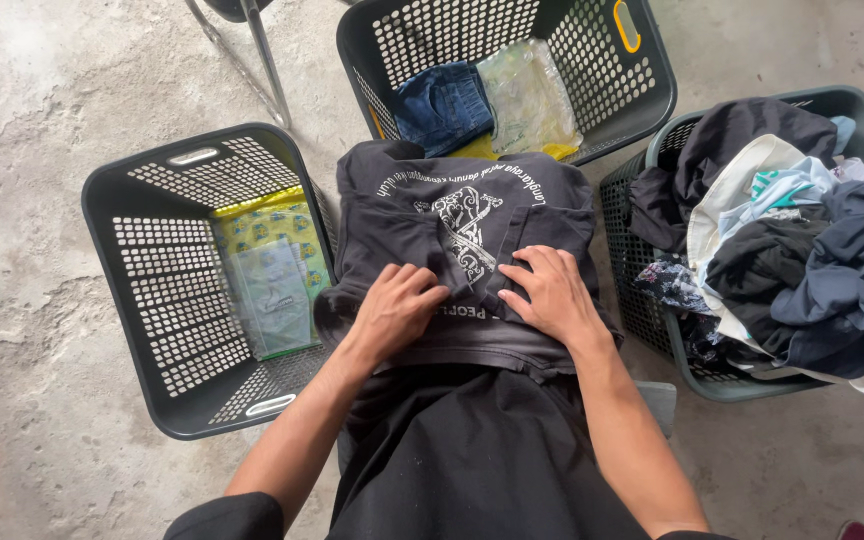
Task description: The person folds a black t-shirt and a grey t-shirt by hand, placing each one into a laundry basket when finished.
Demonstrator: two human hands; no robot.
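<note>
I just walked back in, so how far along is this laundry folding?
Done: folded jeans and a bagged garment lie in the top basket; bagged pieces lie in the left basket. In hand: left hand and right hand press a dark printed shirt on the lap. Left: the right basket is heaped with unfolded clothes.

hands: left hand [392,305] and right hand [550,295] flat on dark printed shirt [462,215] | around — three baskets

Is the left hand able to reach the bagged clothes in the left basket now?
Probably yes: the left hand rests on the dark shirt, the left basket is open-topped beside it, and nothing covers the bagged clothes.
</note>
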